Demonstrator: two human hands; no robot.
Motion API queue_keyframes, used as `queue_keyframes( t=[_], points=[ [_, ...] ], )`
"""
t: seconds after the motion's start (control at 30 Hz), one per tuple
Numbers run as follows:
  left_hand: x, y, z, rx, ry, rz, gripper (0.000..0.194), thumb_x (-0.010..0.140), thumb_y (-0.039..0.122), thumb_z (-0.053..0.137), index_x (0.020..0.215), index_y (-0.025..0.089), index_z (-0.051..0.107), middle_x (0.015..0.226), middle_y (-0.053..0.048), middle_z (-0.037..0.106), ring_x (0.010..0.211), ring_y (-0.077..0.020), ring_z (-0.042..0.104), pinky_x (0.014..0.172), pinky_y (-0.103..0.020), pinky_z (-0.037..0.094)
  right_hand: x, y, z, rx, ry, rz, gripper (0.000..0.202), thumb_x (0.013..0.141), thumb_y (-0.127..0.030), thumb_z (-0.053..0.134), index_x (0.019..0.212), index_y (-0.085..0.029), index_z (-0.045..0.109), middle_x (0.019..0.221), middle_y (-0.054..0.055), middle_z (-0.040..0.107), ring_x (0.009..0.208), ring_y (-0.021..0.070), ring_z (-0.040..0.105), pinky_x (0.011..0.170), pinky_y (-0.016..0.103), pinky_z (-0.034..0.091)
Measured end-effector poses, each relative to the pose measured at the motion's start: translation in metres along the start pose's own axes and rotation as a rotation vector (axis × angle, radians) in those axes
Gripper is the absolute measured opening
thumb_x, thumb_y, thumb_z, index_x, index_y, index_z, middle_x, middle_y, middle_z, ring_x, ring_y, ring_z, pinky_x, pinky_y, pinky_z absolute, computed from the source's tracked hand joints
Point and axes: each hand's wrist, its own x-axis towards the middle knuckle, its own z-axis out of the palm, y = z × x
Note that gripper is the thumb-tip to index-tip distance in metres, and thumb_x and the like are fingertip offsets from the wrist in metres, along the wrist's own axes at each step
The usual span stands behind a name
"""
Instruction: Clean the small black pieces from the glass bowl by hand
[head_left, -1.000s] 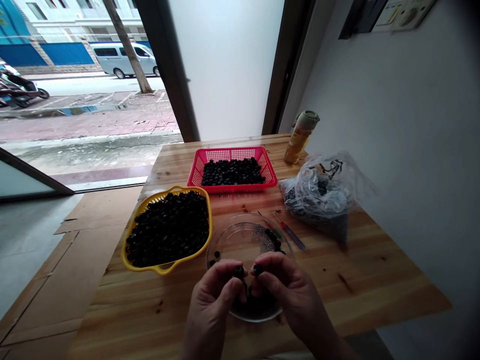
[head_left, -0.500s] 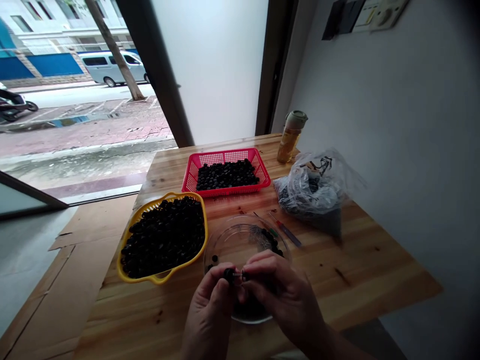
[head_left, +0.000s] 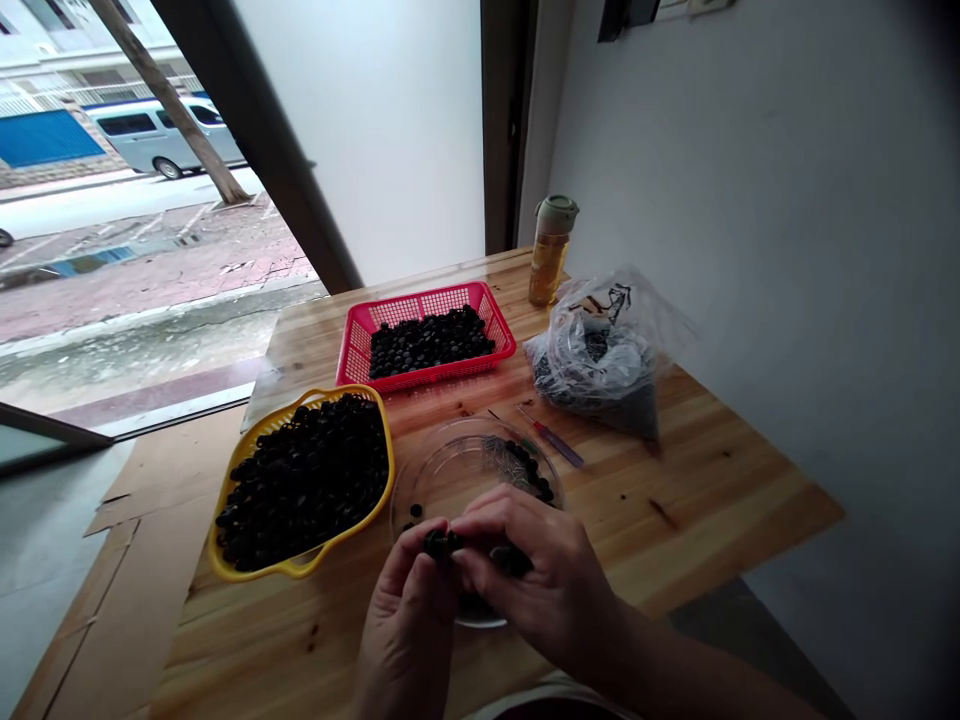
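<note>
Pinched in my left hand [head_left: 411, 605] is a round black plastic part [head_left: 435, 544]. My right hand [head_left: 536, 575] meets it from the right, its fingertips closed on a small black piece [head_left: 453, 541]. A coil spring sits between the two parts, mostly hidden now. Both hands are over the near side of a clear round tray [head_left: 442, 440]. In that tray lie a tangle of thin metal springs [head_left: 498, 458] and several small black pieces [head_left: 532, 470]. More dark pieces show partly behind my right hand.
A yellow basket [head_left: 391, 462] heaped with black parts stands left, a red basket [head_left: 341, 355] of black parts behind. A screwdriver [head_left: 559, 445], a plastic bag [head_left: 600, 360] of small dark pieces and a drink bottle [head_left: 550, 255] are on the right of the wooden table [head_left: 720, 500].
My hands have come closer together, and the spring visible between the two black parts is now mostly covered. The view has swung slightly right.
</note>
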Motion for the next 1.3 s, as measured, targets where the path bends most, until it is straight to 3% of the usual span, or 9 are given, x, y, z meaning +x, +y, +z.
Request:
queue_keyframes(
  t=[0.23,0.4,0.5,0.6,0.77,1.03,1.17,1.3],
  points=[
    [0.000,-0.004,-0.004,-0.013,-0.031,0.013,0.030,0.070,0.039,0.097,0.094,0.024,0.087,0.093,-0.007,0.084,0.082,-0.0192,0.078,0.077,-0.026,0.064,-0.001,0.002,0.004,-0.007,0.026,-0.073,0.014,0.090,-0.009,0.070,0.101,-0.016,0.074,0.089,0.008,0.078,0.081,0.0176,0.075,0.074,0.024,0.059],
    [0.003,-0.007,-0.009,0.028,0.011,0.057,0.033,0.066,0.038,0.099,0.092,0.024,0.087,0.091,-0.005,0.082,0.077,-0.0168,0.076,0.072,-0.022,0.062,-0.002,0.003,0.004,0.028,0.026,-0.062,0.014,0.089,-0.008,0.072,0.101,-0.014,0.075,0.090,0.009,0.078,0.083,0.0167,0.075,0.077,0.022,0.058],
    [0.003,-0.009,-0.014,0.098,0.018,0.109,0.030,0.068,0.038,0.097,0.093,0.023,0.087,0.097,-0.006,0.080,0.089,-0.0202,0.075,0.080,-0.026,0.062,-0.002,0.006,0.001,0.102,0.004,-0.032,0.016,0.089,-0.008,0.074,0.103,-0.016,0.077,0.092,0.007,0.077,0.083,0.0150,0.074,0.078,0.021,0.058],
    [0.002,-0.012,-0.016,0.118,-0.029,0.129,0.027,0.073,0.037,0.095,0.096,0.025,0.087,0.101,-0.006,0.079,0.094,-0.0217,0.074,0.087,-0.030,0.061,-0.003,0.010,-0.002,0.223,-0.029,0.078,0.014,0.088,-0.011,0.078,0.099,-0.019,0.079,0.091,0.004,0.076,0.080,0.0139,0.073,0.073,0.020,0.057],
    [0.003,-0.016,-0.014,0.097,-0.105,0.148,0.025,0.077,0.039,0.092,0.099,0.027,0.087,0.091,-0.004,0.079,0.073,-0.0151,0.070,0.074,-0.025,0.060,-0.008,0.013,-0.005,0.476,-0.079,0.346,0.009,0.085,-0.021,0.084,0.093,-0.021,0.079,0.088,0.002,0.074,0.068,0.0121,0.068,0.066,0.023,0.056],
    [0.001,-0.016,-0.010,0.114,-0.035,0.110,0.030,0.071,0.041,0.095,0.096,0.026,0.087,0.099,-0.007,0.081,0.091,-0.0232,0.073,0.085,-0.031,0.059,-0.006,0.013,-0.003,0.849,-0.119,0.624,0.017,0.076,-0.024,0.094,0.087,-0.021,0.081,0.077,-0.002,0.073,0.063,0.0067,0.066,0.063,0.016,0.055],
    [-0.002,-0.015,-0.005,0.095,-0.012,0.124,0.028,0.072,0.043,0.094,0.095,0.028,0.087,0.095,-0.005,0.078,0.085,-0.0202,0.071,0.082,-0.030,0.059,-0.002,0.015,-0.004,0.985,-0.139,0.696,0.016,0.075,-0.024,0.095,0.084,-0.020,0.082,0.075,-0.002,0.075,0.059,0.0061,0.068,0.061,0.015,0.056],
    [0.000,-0.013,-0.007,0.124,-0.123,0.161,0.025,0.075,0.041,0.092,0.096,0.028,0.087,0.094,-0.005,0.075,0.080,-0.0198,0.071,0.079,-0.032,0.061,-0.001,0.015,-0.005,1.009,-0.157,0.708,0.017,0.076,-0.026,0.095,0.083,-0.017,0.082,0.074,-0.001,0.075,0.058,0.0069,0.069,0.060,0.016,0.056]
  ],
)
